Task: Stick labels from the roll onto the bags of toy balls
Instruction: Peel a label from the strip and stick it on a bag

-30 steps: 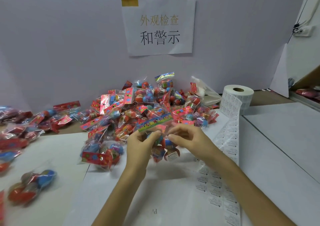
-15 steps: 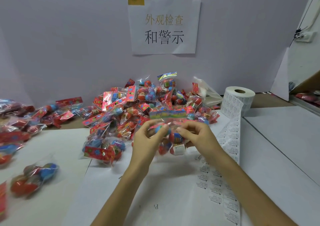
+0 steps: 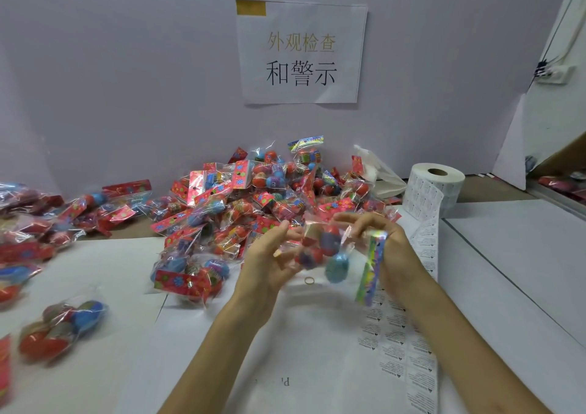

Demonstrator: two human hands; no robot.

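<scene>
Bag [image 3: 322, 248] of round balls, crinkly clear film, gripped by left hand [image 3: 269, 263] and right hand [image 3: 393, 248].

Light is being thrown back by the clear, crinkled plastic film of the bag [image 3: 326, 248], and its header card [image 3: 371, 271] is being seen as glossy card. The same shiny film is being shown across the pile of bags [image 3: 247, 198]. The label roll [image 3: 436, 188] and its strip [image 3: 412, 366] are being seen as matt white paper. The table [image 3: 523, 255] is being covered by smooth matt sheets; the sign [image 3: 301, 52] is being shown as thin paper.
</scene>
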